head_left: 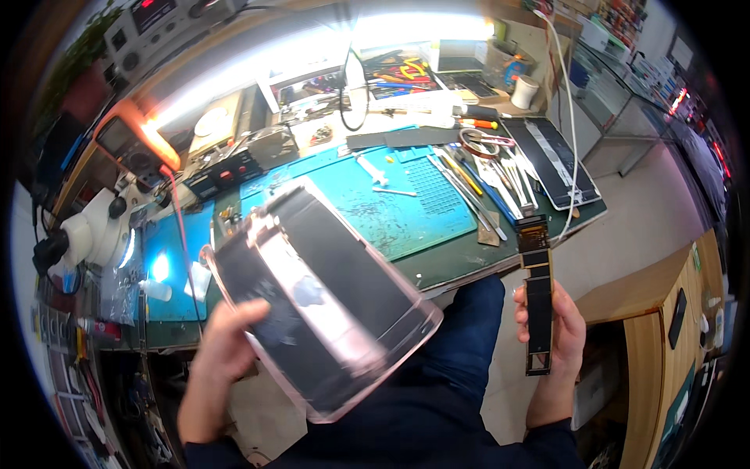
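My left hand (pixel 234 328) grips the left edge of an opened pink tablet housing (pixel 387 301), tilted over my lap, with dark panels and a pale strip down its middle; it looks motion-blurred. My right hand (pixel 558 320) holds a long, narrow dark circuit board (pixel 539 285) upright, at the right of my legs. Beyond them a blue work mat (pixel 426 227) carries a white syringe (pixel 367 170), a swab (pixel 394 191) and a row of tweezers and pick tools (pixel 480 199). A second opened tablet (pixel 547 156) lies at the right of the bench.
An orange multimeter (pixel 125 144), a white microscope (pixel 78 242) and a second blue mat (pixel 176 305) are at the left. Tool trays (pixel 398 74) line the back under a lamp. A wooden cabinet (pixel 656 313) stands to my right, a glass counter (pixel 625 117) behind it.
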